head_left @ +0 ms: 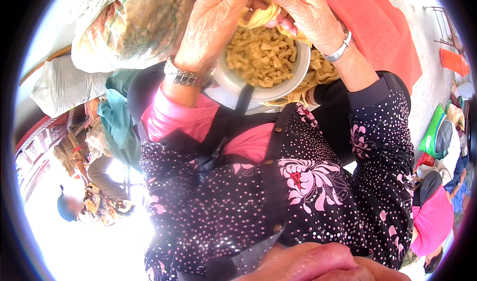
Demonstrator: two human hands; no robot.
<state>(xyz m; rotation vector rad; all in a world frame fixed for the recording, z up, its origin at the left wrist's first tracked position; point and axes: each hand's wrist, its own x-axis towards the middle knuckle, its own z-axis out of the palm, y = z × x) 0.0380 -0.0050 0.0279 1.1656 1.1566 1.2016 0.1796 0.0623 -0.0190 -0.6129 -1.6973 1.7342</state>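
Both my hands are raised over a white bowl on my lap. My left hand, with a metal watch at the wrist, is closed on a long, pale yellow ribbon-like strip. The same strip is pinched by my right hand, which has a silver bracelet at its wrist. Short yellow pieces fill the bowl below. Beside and beneath the bowl, to the right, lie longer yellow strips. The frame's top edge cuts off part of both hands, and exactly what the strip is I cannot tell.
A full whitish sack stands at the far left, with a grey-white bundle nearer. Red sheeting spreads at the far right. One person is at the left; another in pink is at the right, near a green bag.
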